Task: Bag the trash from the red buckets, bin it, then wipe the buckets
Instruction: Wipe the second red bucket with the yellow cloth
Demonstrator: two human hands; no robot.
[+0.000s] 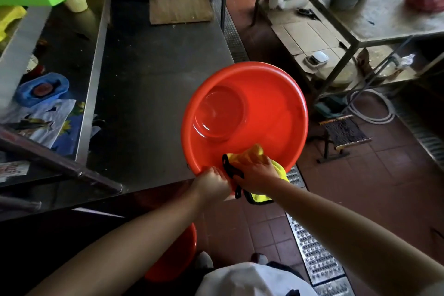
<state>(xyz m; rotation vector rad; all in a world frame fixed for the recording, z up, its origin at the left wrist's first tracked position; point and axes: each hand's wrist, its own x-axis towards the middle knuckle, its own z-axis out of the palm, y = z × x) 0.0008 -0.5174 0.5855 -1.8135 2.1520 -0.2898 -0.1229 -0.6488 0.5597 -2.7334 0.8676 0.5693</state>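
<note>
A red bucket (271,106) is tilted toward me at the right corner of the steel table, its empty inside facing the camera. My left hand (212,182) grips its near rim. My right hand (257,173) presses a yellow cloth with black trim (254,154) against the inner wall just inside that rim; part of the cloth hangs out below my wrist. A second red bucket (177,257) stands on the floor under the table edge, partly hidden by my left forearm.
The dark steel table (149,94) stretches ahead, with a cardboard sheet (180,5) and red box at its far end. A metal rack (355,43) stands to the right, a small stool (343,134) on the tiled floor beside a drain grate (314,257).
</note>
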